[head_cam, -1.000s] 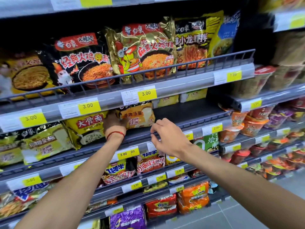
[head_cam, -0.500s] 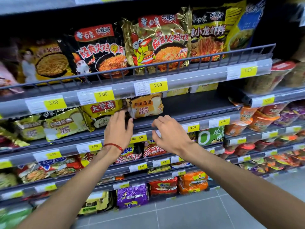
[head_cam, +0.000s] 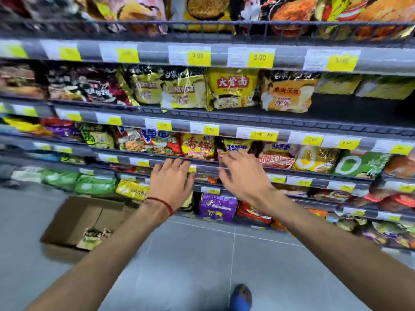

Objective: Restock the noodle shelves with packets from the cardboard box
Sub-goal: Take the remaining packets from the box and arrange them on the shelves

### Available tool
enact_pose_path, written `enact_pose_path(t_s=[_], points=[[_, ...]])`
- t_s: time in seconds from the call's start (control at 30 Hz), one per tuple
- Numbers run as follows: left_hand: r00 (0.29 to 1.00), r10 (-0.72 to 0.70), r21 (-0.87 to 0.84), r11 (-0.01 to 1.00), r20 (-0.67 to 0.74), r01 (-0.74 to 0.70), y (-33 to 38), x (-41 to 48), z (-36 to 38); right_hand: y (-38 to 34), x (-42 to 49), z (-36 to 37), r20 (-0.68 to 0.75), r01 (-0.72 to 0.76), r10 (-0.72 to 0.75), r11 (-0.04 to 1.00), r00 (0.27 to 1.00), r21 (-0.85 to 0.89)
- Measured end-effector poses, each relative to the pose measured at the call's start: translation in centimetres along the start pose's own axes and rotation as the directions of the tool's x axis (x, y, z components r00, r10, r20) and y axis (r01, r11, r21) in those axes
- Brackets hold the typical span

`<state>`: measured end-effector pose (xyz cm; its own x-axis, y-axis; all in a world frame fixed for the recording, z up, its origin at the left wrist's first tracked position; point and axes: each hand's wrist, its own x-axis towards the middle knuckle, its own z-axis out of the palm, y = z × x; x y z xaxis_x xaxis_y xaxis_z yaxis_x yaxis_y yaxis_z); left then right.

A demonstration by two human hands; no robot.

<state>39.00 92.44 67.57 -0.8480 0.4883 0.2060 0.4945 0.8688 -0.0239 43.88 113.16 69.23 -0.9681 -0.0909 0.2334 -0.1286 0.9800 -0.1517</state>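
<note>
An open cardboard box (head_cam: 74, 223) stands on the floor at the lower left, with a yellow-green noodle packet (head_cam: 93, 239) lying inside. Grey shelves (head_cam: 224, 118) full of noodle packets fill the view. A yellow packet with red characters (head_cam: 232, 89) and an orange-yellow packet (head_cam: 287, 93) stand on the second shelf. My left hand (head_cam: 171, 182), a red string at its wrist, is spread with straight fingers in front of the lower shelves and holds nothing. My right hand (head_cam: 243, 176) is also spread and empty, just right of it.
The second shelf is dark and bare to the right of the orange-yellow packet (head_cam: 359, 108). Price labels (head_cam: 260, 57) line each shelf edge. Grey tiled floor (head_cam: 202, 254) lies below, with a blue shoe (head_cam: 241, 296) at the bottom edge.
Both hands have dropped from the second shelf to the lower shelves. The view has swung down and left, bringing the cardboard box and floor into sight.
</note>
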Motion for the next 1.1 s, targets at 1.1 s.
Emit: enact_pose_path(t_s=[1.1], points=[[0.872, -0.322, -0.012, 0.936, 0.369, 0.351, -59.2, -17.5, 10.1, -53.7, 20.8, 29.1, 0.295, -0.053, -0.014, 0.975, 0.956, 0.216]])
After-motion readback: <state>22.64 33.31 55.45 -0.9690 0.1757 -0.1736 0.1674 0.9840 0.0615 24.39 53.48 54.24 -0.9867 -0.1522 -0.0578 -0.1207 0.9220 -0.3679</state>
